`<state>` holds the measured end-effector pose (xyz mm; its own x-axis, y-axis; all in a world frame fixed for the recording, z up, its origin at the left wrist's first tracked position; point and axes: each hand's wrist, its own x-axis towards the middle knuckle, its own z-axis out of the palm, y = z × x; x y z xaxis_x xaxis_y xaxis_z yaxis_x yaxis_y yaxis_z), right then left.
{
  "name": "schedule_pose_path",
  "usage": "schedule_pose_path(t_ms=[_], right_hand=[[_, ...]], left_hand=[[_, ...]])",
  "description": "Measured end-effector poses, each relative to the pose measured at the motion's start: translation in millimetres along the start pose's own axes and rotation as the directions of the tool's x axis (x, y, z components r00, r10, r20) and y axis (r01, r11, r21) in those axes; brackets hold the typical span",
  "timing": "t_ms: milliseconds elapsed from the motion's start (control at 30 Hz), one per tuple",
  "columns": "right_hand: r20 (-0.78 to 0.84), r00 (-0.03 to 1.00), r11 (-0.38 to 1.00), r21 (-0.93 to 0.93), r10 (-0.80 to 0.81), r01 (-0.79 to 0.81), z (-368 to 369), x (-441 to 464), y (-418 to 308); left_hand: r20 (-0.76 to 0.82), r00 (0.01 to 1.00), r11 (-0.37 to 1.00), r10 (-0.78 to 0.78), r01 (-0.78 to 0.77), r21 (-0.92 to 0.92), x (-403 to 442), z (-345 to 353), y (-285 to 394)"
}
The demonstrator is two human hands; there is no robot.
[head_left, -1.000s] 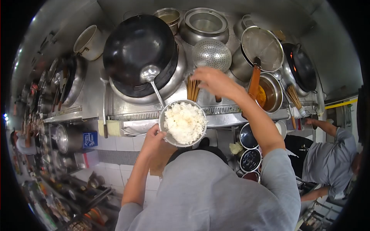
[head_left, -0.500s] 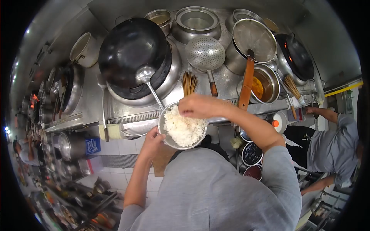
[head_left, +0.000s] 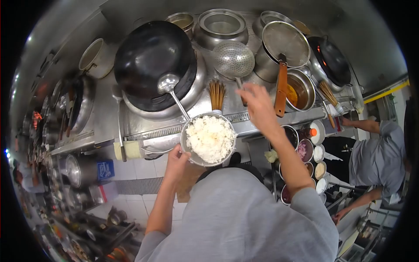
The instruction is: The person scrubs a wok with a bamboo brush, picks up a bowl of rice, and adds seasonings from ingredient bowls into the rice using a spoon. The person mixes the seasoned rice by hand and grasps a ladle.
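Note:
My left hand (head_left: 176, 160) grips the rim of a metal bowl (head_left: 183, 140) at its left side, thumb over the edge. White cooked rice (head_left: 210, 139) is heaped in the bowl. My right hand (head_left: 258, 107) is in the air, fingers stretched and apart, nearest to the handle of a perforated skimmer (head_left: 234, 59). It partly covers that handle; whether they touch I cannot tell. A ladle (head_left: 168, 83) leans over the black wok (head_left: 152, 56), its handle running down to the bowl. A bamboo brush (head_left: 216, 94) stands just behind the bowl.
A fine strainer (head_left: 286, 41) with a wooden handle lies across pots on the right. Another pot (head_left: 301, 83) holds orange liquid. Below it are several ingredient tubs (head_left: 307, 150). A co-worker (head_left: 375, 153) stands at the right. A spatula (head_left: 119, 126) hangs over the counter's front edge.
My right hand has left the rice and moved right and up, its fingers spreading from a pinch. My left hand still holds the bowl. More of the ingredient tubs now shows.

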<state>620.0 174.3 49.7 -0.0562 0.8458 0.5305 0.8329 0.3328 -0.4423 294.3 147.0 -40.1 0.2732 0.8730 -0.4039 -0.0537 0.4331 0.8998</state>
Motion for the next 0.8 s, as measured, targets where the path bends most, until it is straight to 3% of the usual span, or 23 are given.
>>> schedule_pose_path(t_ms=[33, 100, 167, 267, 400, 567, 700, 733, 800], right_hand=[[-0.054, 0.999, 1.0, -0.01, -0.003, 0.003, 0.6, -11.8, -18.8], [0.076, 0.993, 0.969, 0.224, 0.086, -0.101, 12.5, -42.5, -40.0], [0.145, 0.98, 0.961, 0.223, 0.134, -0.164, 15.8, -58.5, -67.9], [0.061, 0.98, 0.971, 0.136, 0.189, -0.196, 24.4, -67.3, -98.4], [0.07, 0.974, 0.97, 0.093, 0.217, -0.223, 33.2, -78.4, -99.2], [0.009, 0.933, 0.899, 0.263, 0.361, -0.35, 20.9, -82.5, -82.0], [0.139, 0.853, 0.768, 0.383, 0.503, -0.514, -1.4, -82.6, -94.5], [0.126, 0.849, 0.767, 0.378, 0.513, -0.519, -2.7, -83.7, -94.4], [0.096, 0.921, 0.847, 0.366, 0.378, -0.386, -9.7, -86.8, -93.0]], left_hand=[[0.008, 1.0, 0.998, 0.0, 0.0, 0.058, 3.7, -5.0, -7.4], [0.037, 0.999, 0.993, -0.014, 0.009, 0.118, 3.9, -3.2, -8.7], [0.039, 0.999, 0.995, 0.02, -0.023, 0.1, 1.8, 9.6, -2.2], [0.094, 0.992, 0.989, 0.089, -0.1, 0.109, 3.3, 11.3, -19.9], [0.129, 0.988, 0.976, 0.086, -0.109, 0.188, -4.6, 17.4, -17.5], [0.126, 0.992, 0.978, -0.003, -0.024, 0.207, -9.6, 21.7, -13.9], [0.176, 0.984, 0.98, -0.033, -0.003, 0.2, -5.1, 20.8, -21.7], [0.181, 0.983, 0.981, -0.033, -0.003, 0.193, -3.0, 22.4, -25.3], [0.22, 0.975, 0.982, -0.041, -0.002, 0.191, -1.1, 25.1, -28.2]])
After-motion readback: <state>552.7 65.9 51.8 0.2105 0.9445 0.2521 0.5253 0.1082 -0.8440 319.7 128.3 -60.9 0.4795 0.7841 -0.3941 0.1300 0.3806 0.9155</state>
